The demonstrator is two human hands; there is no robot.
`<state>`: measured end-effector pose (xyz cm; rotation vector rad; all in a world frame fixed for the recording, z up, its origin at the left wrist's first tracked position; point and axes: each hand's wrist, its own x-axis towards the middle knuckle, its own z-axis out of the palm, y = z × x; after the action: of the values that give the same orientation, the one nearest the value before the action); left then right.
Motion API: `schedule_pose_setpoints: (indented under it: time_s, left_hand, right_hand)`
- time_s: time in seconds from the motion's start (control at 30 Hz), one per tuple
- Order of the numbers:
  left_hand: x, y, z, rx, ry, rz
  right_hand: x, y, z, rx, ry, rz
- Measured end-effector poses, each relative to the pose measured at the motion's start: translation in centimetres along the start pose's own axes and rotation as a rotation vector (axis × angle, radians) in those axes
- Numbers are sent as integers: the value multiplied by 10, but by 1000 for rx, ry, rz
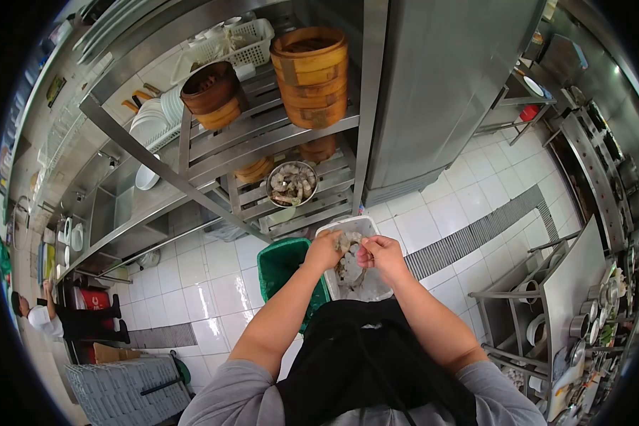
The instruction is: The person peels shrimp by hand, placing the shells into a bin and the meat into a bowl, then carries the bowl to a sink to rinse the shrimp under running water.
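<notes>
My left hand is closed on a greyish, translucent shrimp above a white bin. Beside it, my right hand has its fingers pinched together close to the shrimp; whatever is between the fingertips is too small to make out. Pale, wet contents lie inside the white bin. A green bin stands against its left side, partly hidden by my left forearm. Beyond the bins, a round metal bowl full of shrimp rests on the lower rack shelf.
Bamboo steamers and a white basket sit on the metal rack. A tall steel cabinet stands to its right. Another person is at the far left. A steel table stands at the right.
</notes>
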<state>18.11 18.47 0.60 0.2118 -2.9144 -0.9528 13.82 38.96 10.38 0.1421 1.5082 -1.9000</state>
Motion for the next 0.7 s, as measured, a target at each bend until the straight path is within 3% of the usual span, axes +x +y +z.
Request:
schedule_pose_setpoints:
  time_s: [0.13,0.2,0.27,0.33,0.37,0.43,0.47,0.53,0.7]
  left_hand:
    - [5,-3,10,-369,3,-60]
    - [5,29,-5,-841,-216,-42]
    - [8,42,-17,-741,-233,-47]
    - [12,53,-27,-641,-252,-50]
    - [12,58,-32,-562,-270,-87]
    - [13,63,-34,-481,-286,-129]
    - [14,66,-34,-506,-322,-156]
    - [15,72,-40,-529,-355,-186]
    - [18,76,-36,-538,-375,-186]
  right_hand:
    - [8,20,-10,79,57,-17]
    - [9,24,-11,126,32,-34]
    - [14,28,-13,168,2,-52]
    - [20,30,-16,-166,34,-244]
    - [20,31,-22,-168,29,-243]
    - [1,10,-18,-1220,192,-997]
    - [-2,4,-17,-1218,187,-999]
    - [-4,-5,-17,-1388,217,-1202]
    - [3,9,-28,-1538,153,-1118]
